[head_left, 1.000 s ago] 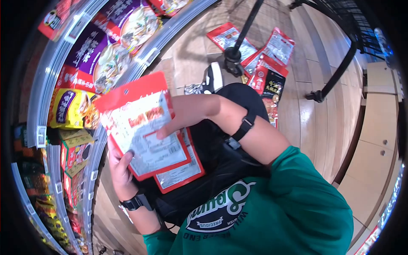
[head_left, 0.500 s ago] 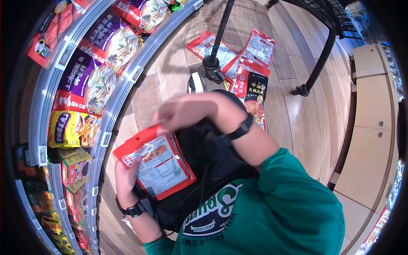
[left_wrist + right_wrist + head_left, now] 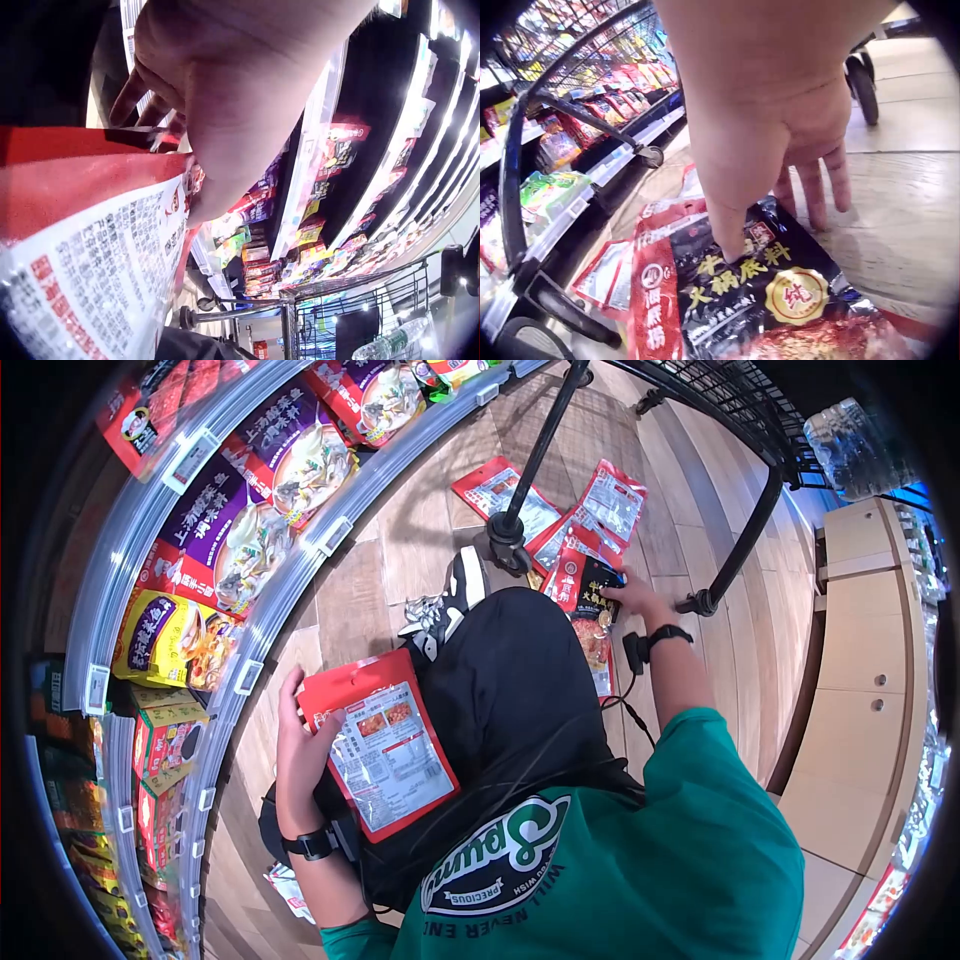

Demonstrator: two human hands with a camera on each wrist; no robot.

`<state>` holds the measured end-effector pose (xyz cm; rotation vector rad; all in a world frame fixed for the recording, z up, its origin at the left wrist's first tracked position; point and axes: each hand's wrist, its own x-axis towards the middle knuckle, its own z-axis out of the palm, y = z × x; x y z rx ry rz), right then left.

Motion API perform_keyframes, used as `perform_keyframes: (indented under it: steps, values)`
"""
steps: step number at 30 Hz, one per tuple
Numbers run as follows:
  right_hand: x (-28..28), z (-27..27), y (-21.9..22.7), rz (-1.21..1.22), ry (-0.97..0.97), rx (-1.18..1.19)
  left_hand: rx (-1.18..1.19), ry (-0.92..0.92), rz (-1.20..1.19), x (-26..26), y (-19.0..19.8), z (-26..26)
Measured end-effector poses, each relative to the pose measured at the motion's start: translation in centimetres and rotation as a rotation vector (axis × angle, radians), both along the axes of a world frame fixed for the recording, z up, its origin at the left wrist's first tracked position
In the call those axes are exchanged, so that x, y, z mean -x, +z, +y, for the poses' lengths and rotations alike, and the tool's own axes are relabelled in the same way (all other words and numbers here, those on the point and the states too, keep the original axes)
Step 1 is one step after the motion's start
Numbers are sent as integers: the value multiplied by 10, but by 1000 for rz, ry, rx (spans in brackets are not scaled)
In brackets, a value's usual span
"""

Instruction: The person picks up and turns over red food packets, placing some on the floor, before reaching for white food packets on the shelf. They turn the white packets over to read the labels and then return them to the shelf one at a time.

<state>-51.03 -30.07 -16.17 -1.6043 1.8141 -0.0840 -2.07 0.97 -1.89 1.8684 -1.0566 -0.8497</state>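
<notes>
My left hand (image 3: 302, 760) pinches a red-edged food pouch (image 3: 395, 750) by its left side, thumb on the printed back face. The pouch rests against my black-clad leg; its fine print fills the lower left of the left wrist view. Down on the floor, my right hand (image 3: 780, 127) touches a red-and-black hotpot seasoning pouch (image 3: 727, 300). The thumb presses on its front near the upper edge, while the fingers reach straight down past its side. This pouch lies face up over other red-edged pouches (image 3: 613, 505).
A black wire shopping cart's leg (image 3: 535, 450) and caster (image 3: 508, 550) stand beside the floor pouches. Shelves (image 3: 270, 595) of packaged seasonings curve along the left. Wooden cabinets (image 3: 850, 690) line the right. My shoe (image 3: 465, 580) sits near the caster.
My right hand has left the pouches at my left hand and moved right and down to the pouch on the floor. The left hand keeps hold, its pouches now lined up.
</notes>
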Motion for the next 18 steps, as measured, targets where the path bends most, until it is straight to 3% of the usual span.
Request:
perform_keyframes:
  steps: [3,5,6,8,10,12,14,16,18]
  values:
    - [23,3,-50,-52,-107,115,-90,-98,210,-9,-4,1]
    - [43,1,-79,-45,-99,234,-59,-56,130,-8,-8,0]
    - [39,2,-69,-48,-94,240,-26,-11,49,-9,-8,0]
    - [28,12,-30,-80,-107,-90,-6,11,99,-2,1,-2]
    - [18,15,5,-92,-96,-175,16,53,150,-7,1,1]
    - [25,4,19,-340,-166,-157,66,-219,-145,-20,-15,6]
    - [28,-9,49,-569,-181,-117,68,-166,-170,-24,-19,7]
    - [-16,11,126,-802,-228,3,77,-210,-273,-23,-16,5]
    - [-44,30,184,-829,-145,30,91,-85,-217,-16,-13,5]
